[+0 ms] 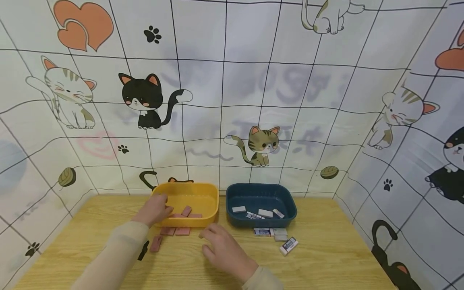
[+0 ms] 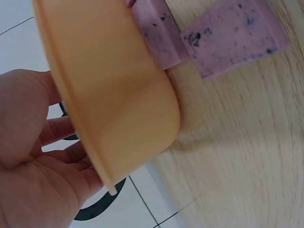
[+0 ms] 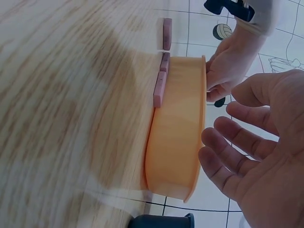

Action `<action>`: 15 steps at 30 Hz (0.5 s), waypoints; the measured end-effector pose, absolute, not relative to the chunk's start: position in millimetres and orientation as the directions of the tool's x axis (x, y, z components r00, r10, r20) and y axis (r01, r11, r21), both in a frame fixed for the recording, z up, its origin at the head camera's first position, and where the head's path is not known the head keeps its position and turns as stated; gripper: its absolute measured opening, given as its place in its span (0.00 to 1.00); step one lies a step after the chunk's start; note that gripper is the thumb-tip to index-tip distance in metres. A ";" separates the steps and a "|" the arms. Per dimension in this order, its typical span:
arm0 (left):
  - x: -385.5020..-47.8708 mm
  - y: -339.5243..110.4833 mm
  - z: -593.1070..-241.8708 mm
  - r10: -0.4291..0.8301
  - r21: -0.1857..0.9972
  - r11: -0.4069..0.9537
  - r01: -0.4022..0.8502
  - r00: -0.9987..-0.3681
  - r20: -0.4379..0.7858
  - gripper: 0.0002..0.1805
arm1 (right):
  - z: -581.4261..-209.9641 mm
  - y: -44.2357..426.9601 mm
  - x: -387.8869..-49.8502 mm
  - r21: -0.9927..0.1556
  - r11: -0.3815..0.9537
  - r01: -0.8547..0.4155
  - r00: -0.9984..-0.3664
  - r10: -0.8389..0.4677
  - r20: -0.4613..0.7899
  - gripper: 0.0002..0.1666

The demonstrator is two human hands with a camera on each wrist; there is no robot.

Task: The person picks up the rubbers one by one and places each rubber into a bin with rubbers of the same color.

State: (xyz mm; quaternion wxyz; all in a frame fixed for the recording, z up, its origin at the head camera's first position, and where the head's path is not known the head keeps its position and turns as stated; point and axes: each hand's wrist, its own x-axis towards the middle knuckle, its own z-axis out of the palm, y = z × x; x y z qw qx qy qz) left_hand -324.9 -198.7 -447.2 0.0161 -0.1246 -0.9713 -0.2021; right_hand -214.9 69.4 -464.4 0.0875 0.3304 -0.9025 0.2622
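Note:
My left hand (image 1: 154, 209) reaches over the left side of a yellow plastic tray (image 1: 192, 222), its fingers dipping inside the rim. In the left wrist view the tray wall hides the fingertips, so whether they pinch anything cannot be seen. Several pink erasers (image 1: 186, 211) lie in the tray. Three more pink erasers (image 1: 182, 231) rest on the table by its front wall, dark smudges showing on them up close. My right hand (image 1: 226, 249) hovers just in front of the tray's right corner, fingers apart and slightly bent, holding nothing.
To the right stands a dark blue tray (image 1: 253, 222) with several white erasers (image 1: 266, 213) inside. In front of it lie more white erasers (image 1: 288, 246), some in blue-and-white sleeves. A cat-printed cloth (image 1: 203, 121) surrounds the wooden table (image 1: 326, 257) at the back and sides.

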 end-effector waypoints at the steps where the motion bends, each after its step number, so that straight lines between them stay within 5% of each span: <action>1: -326.9 -198.8 -448.8 0.234 0.391 0.887 0.246 -0.969 0.078 0.09 | -465.5 69.0 -214.9 -0.408 0.643 -0.648 -0.762 -0.551 0.342 0.13; 15: -350.4 -195.9 -456.4 0.114 0.407 0.909 0.086 -0.992 -0.045 0.08 | -465.7 67.9 -214.1 -0.400 0.635 -0.661 -0.751 -0.557 0.356 0.13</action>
